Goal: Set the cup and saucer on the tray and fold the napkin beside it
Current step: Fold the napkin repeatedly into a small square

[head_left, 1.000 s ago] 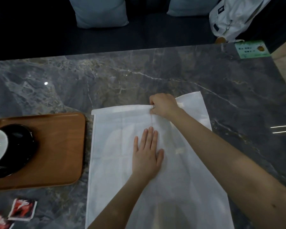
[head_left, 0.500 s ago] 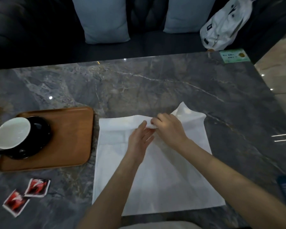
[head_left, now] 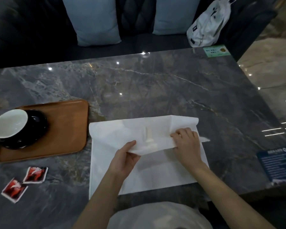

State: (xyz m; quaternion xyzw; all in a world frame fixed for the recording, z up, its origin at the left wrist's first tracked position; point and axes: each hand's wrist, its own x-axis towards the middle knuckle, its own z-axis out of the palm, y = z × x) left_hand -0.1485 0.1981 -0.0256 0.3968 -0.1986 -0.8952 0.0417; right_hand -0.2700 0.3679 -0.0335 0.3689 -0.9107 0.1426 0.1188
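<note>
A white napkin (head_left: 157, 172) lies on the dark marble table, right of a wooden tray (head_left: 68, 128). Its far part is folded over toward me. My left hand (head_left: 124, 158) pinches the folded flap's near edge at its left end. My right hand (head_left: 186, 143) grips the same flap at its right end, lifting it slightly off the lower layer. On the tray's left part stands a black cup with a white inside (head_left: 9, 124) on a black saucer (head_left: 35, 128).
Two red sachets (head_left: 35, 175) lie near the table's front left. A blue card (head_left: 277, 164) lies at the right edge and a green sticker (head_left: 216, 51) at the far right corner. Cushions and a white bag (head_left: 208, 25) rest on the sofa behind.
Both hands have taken the napkin's far edge and drawn it toward me, making a wide folded flap. The left hand left the napkin's middle. The camera has pulled back.
</note>
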